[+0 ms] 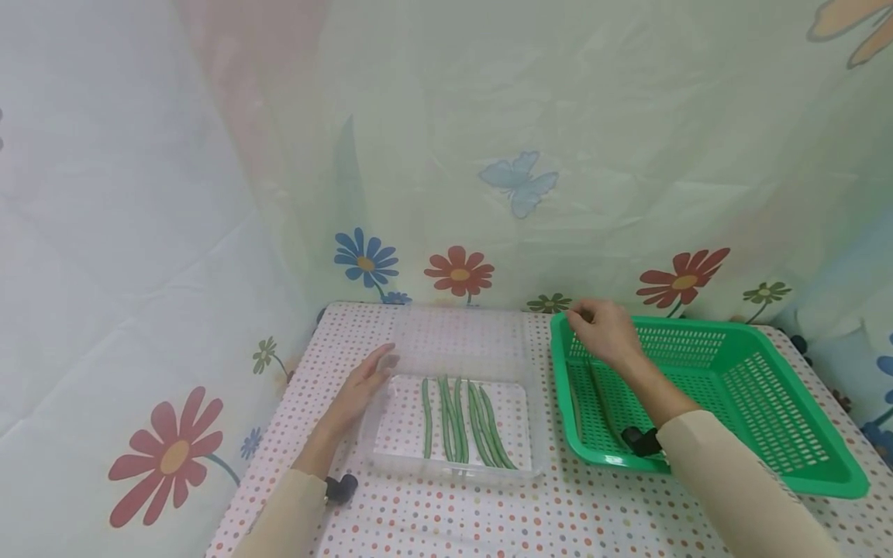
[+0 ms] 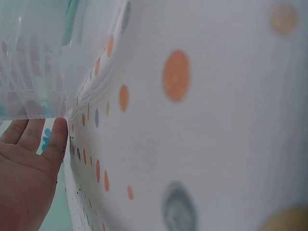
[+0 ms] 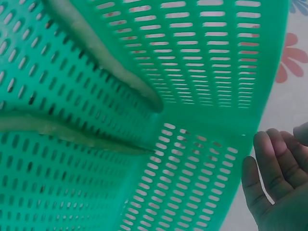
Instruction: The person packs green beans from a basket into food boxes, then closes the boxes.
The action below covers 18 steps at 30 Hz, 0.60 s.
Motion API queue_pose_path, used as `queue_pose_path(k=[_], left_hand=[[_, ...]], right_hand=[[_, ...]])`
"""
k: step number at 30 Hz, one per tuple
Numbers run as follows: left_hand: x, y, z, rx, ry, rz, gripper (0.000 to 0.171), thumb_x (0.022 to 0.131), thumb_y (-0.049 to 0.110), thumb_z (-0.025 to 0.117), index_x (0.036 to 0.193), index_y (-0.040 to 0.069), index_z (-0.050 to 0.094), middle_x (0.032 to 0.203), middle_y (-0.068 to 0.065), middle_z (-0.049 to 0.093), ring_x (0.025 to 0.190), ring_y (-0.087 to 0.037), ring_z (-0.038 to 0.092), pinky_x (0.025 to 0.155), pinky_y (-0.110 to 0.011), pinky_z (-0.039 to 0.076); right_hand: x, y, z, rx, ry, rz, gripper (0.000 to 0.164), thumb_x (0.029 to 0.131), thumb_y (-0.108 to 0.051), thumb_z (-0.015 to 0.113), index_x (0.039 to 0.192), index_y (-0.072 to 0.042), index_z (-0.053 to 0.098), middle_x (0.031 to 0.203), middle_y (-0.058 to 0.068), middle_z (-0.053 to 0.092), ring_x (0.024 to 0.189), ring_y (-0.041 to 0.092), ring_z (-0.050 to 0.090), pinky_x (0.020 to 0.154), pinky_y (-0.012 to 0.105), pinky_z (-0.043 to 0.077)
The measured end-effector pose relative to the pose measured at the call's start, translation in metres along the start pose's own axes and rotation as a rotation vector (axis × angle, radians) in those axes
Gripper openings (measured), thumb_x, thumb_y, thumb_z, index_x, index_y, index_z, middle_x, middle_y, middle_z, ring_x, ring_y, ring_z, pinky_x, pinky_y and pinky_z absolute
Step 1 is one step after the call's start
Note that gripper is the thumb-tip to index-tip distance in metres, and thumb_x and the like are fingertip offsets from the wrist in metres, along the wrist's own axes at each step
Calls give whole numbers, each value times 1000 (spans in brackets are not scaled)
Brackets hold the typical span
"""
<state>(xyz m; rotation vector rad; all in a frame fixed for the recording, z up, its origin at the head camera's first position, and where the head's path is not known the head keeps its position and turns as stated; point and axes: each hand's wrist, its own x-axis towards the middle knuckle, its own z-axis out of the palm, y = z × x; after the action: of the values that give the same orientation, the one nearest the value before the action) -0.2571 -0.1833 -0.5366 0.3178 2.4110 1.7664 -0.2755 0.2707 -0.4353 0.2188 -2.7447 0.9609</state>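
Observation:
A clear plastic container [image 1: 391, 467] lies with its lid [image 1: 460, 333] folded back, and several green beans [image 1: 428, 422] are laid lengthwise inside. My left hand [image 1: 357, 394] is at the container's left side; in the left wrist view its extended fingertips [image 2: 58, 132] come right up to the clear wall. Over the far left corner of a green basket [image 1: 760, 395] is my right hand [image 1: 605, 333], fingers loosely bent, with nothing visible in them. Two beans lie in the basket's left part, a longer bean [image 1: 601, 399] and another bean [image 3: 106, 57] along the side wall.
Under everything is a dotted tablecloth [image 1: 432, 519]. A flowered curtain [image 1: 418, 194] hangs close behind the table and along its left side. The basket's raised slotted walls stand around the beans, to the right of the container.

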Motion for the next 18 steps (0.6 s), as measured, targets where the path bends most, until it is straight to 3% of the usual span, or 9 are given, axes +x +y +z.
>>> queue_pose_path(k=[7, 18], left_hand=[[0, 0, -1, 5, 1, -11, 48, 112, 31, 45, 159, 37, 39, 169, -3, 37, 162, -29, 20, 131, -60, 11], [2, -2, -1, 13, 1, -14, 48, 111, 34, 47, 157, 40, 41, 168, -2, 39, 161, -29, 22, 131, -60, 12]], right_hand=[[-1, 11, 5, -60, -53, 33, 28, 106, -19, 55, 111, 1, 73, 90, 18, 74, 56, 17, 54, 54, 32, 44], [-1, 24, 11, -139, -128, 98, 32, 105, -22, 57, 118, 4, 72, 107, 24, 75, 77, 28, 70, 59, 39, 55]])
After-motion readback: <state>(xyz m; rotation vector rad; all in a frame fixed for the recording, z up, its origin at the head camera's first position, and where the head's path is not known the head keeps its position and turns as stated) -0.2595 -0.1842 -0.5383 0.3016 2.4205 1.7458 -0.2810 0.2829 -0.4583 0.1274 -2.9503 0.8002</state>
